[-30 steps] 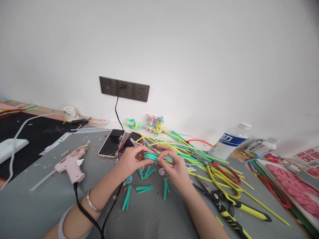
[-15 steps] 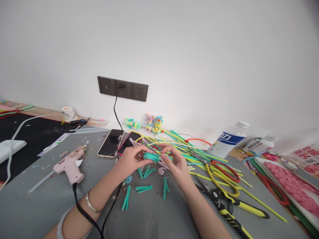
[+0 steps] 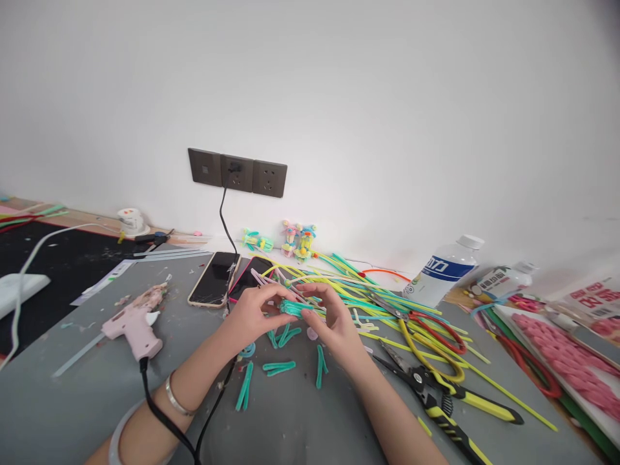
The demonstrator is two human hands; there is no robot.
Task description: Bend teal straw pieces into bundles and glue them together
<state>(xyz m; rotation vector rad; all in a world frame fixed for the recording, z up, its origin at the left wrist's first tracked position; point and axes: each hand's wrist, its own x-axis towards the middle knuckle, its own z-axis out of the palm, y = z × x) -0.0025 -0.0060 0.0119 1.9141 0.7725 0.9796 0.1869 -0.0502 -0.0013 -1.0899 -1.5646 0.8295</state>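
Observation:
Both my hands meet over the middle of the grey mat (image 3: pixel 72 400). My left hand (image 3: pixel 252 315) and my right hand (image 3: pixel 332 318) pinch a small teal folded bundle (image 3: pixel 292 309) between their fingertips. A thin pale pink strip runs from the bundle back toward the phones. Below my hands lie several folded teal pieces (image 3: pixel 279 367) and a small pink curl. My left wrist wears a silver bangle and a pale jade one.
A pink glue gun (image 3: pixel 133 323) with a black cord lies left. Two phones (image 3: pixel 216 278) sit behind my hands. A heap of yellow, green and teal strips (image 3: pixel 378 297), red-handled scissors (image 3: pixel 438 332), yellow-black pliers (image 3: pixel 445 400), a bottle (image 3: pixel 443 271) and pink pieces (image 3: pixel 566 358) fill the right.
The teal bundle looks shorter and more bunched than before. My hands have drawn slightly closer together around it. The view has shifted a little.

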